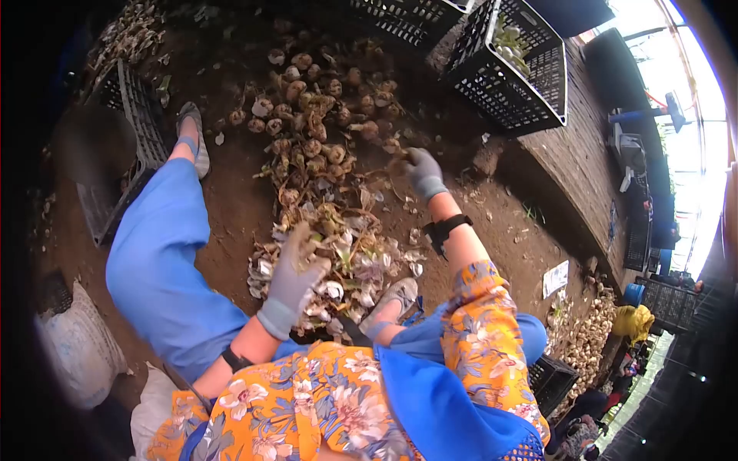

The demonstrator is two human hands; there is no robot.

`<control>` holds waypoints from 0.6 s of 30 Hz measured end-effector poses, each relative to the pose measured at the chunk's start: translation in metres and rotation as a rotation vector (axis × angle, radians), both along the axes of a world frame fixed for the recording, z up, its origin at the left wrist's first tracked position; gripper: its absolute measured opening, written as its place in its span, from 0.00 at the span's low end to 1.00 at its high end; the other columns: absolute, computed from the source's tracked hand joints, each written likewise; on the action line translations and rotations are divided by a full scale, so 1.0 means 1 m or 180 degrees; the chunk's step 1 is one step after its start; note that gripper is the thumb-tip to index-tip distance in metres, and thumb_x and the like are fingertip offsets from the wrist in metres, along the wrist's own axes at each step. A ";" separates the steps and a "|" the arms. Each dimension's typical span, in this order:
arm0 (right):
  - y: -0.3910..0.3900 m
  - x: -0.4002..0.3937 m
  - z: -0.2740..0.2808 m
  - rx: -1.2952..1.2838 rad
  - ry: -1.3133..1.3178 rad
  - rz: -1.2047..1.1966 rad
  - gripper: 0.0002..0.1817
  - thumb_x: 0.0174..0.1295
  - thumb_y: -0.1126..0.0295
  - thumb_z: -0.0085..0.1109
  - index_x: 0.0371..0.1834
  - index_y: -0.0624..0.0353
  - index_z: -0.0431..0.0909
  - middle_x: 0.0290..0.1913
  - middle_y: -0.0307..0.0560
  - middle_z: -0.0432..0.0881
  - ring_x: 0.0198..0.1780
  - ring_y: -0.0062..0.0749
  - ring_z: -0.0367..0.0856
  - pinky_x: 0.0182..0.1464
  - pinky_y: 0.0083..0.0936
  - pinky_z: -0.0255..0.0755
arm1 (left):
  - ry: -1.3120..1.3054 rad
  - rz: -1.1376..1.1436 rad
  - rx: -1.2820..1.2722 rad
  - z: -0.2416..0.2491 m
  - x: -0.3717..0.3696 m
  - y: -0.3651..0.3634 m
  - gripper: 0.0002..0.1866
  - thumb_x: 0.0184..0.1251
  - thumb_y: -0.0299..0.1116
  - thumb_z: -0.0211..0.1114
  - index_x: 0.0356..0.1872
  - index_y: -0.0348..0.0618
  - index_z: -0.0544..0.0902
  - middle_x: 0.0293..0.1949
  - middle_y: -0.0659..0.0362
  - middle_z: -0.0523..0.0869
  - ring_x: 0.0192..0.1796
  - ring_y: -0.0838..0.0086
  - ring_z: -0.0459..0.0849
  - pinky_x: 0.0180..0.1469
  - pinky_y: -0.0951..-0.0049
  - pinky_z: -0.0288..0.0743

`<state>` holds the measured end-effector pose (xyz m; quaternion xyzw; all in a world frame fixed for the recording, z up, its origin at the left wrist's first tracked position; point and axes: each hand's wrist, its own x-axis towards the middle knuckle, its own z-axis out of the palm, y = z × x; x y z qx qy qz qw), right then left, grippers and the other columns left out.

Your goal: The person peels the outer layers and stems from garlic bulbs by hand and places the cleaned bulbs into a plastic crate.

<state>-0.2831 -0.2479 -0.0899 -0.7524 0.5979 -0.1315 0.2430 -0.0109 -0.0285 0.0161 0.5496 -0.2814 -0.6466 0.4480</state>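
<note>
A long heap of brown, dry-skinned bulbs [311, 146], which look like garlic, lies on the dirt floor in front of me. Its near end is a litter of pale peelings and dry leaves [350, 257]. My left hand [296, 276], in a grey glove with soiled fingers, is over the left side of these peelings, its fingers stretched out and thumb apart. On the heap's right edge is my right hand [423, 173], gloved the same way. Its fingers are curled beside dry stalks; what is in them, if anything, is too blurred to make out.
A black crate [507, 69] with greenish-white contents stands at upper right, beside a wooden platform [569, 154]. Another black crate [134, 131] is tilted at left. White sacks [81, 346] stand lower left. More pale bulbs [588, 338] lie at right.
</note>
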 end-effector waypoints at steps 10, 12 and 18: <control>0.187 0.105 0.174 0.2680 -0.4752 -0.0463 0.11 0.70 0.65 0.52 0.48 0.60 0.74 0.40 0.38 0.81 0.42 0.19 0.79 0.46 0.20 0.74 | -0.1986 -0.0191 -0.2277 0.035 0.003 0.017 0.28 0.53 0.27 0.74 0.55 0.34 0.71 0.52 0.53 0.74 0.54 0.71 0.75 0.56 0.70 0.72; 0.202 0.112 0.175 0.2318 -0.4554 -0.0531 0.11 0.69 0.65 0.53 0.48 0.60 0.74 0.40 0.39 0.81 0.42 0.20 0.79 0.47 0.21 0.74 | -0.2016 -0.0221 -0.2492 0.046 0.005 0.022 0.28 0.52 0.27 0.74 0.54 0.34 0.72 0.52 0.52 0.74 0.55 0.69 0.75 0.58 0.70 0.70; 0.224 0.122 0.161 0.1959 -0.4817 -0.0915 0.08 0.65 0.74 0.58 0.44 0.65 0.77 0.40 0.44 0.83 0.41 0.27 0.83 0.45 0.23 0.78 | -0.2343 -0.0185 -0.3087 0.052 0.009 0.033 0.28 0.44 0.27 0.72 0.51 0.39 0.73 0.48 0.48 0.77 0.51 0.54 0.76 0.55 0.63 0.72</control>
